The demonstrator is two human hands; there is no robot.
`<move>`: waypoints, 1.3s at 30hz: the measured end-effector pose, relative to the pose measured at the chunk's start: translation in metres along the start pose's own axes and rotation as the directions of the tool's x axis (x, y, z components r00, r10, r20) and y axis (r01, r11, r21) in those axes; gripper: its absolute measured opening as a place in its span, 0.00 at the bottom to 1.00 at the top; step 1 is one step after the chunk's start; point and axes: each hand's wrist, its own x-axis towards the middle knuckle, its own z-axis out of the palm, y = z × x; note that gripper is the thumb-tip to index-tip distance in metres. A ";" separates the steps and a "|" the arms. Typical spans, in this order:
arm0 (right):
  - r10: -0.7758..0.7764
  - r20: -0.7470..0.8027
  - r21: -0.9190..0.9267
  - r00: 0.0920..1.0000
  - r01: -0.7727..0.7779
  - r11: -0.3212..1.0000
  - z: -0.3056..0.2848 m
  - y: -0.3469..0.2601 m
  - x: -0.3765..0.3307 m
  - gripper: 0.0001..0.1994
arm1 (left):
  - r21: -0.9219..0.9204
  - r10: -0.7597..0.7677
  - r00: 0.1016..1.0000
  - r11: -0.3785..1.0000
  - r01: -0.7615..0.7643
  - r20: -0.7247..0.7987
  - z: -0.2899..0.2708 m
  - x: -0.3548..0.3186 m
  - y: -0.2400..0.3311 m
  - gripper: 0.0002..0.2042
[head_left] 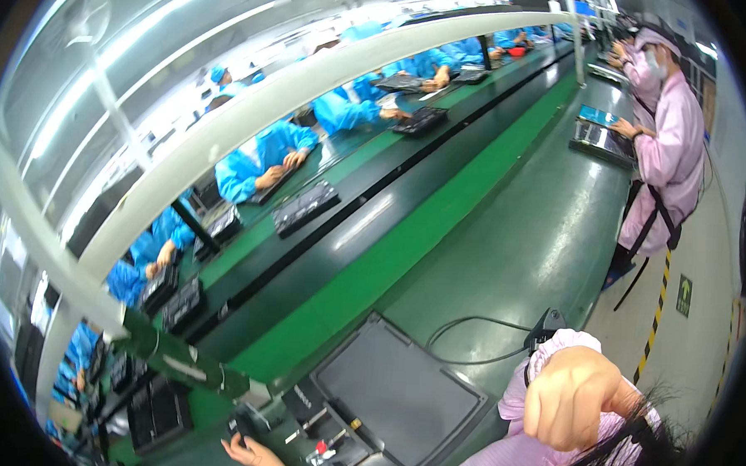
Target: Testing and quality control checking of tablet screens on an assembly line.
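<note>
At the lower right, close up, my right hand [570, 396] is closed into a fist below a pink sleeve; whatever its fingers may hold is hidden. At the lower left edge, my left hand [251, 456] has its fingers apart and nothing visible in them. It is nearest to a small black object [244, 423] whose kind I cannot tell. Between my hands lies a flat black framed panel [399, 392] on the green bench. Along its near left side are narrow slots with small parts, among them a red piece [323, 449].
A black cable [461, 320] loops behind the panel to a black device [546, 324]. A pale rail [338, 90] crosses overhead, and a green post [180, 362] stands at left. Across the conveyor [365, 224], people in blue handle black units. A person in pink [673, 138] works farther along.
</note>
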 end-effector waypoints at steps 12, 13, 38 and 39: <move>-0.082 0.172 0.078 0.982 0.069 0.995 -0.047 -0.052 0.001 0.26 | -0.147 0.185 0.975 0.968 -0.202 -0.122 0.112 -0.006 0.087 0.20; -0.097 0.208 0.096 0.973 0.078 0.992 -0.052 -0.052 0.004 0.26 | -0.173 0.184 0.974 0.963 -0.205 -0.129 0.122 -0.004 0.095 0.20; 0.164 -0.985 0.161 0.053 0.617 0.770 -0.170 -0.021 -0.048 0.08 | -0.168 0.139 0.988 0.975 -0.148 -0.063 0.089 0.000 0.077 0.18; 0.159 -0.985 0.170 0.072 0.604 0.779 -0.168 -0.022 -0.047 0.09 | -0.166 0.139 0.988 0.975 -0.147 -0.060 0.085 0.000 0.076 0.18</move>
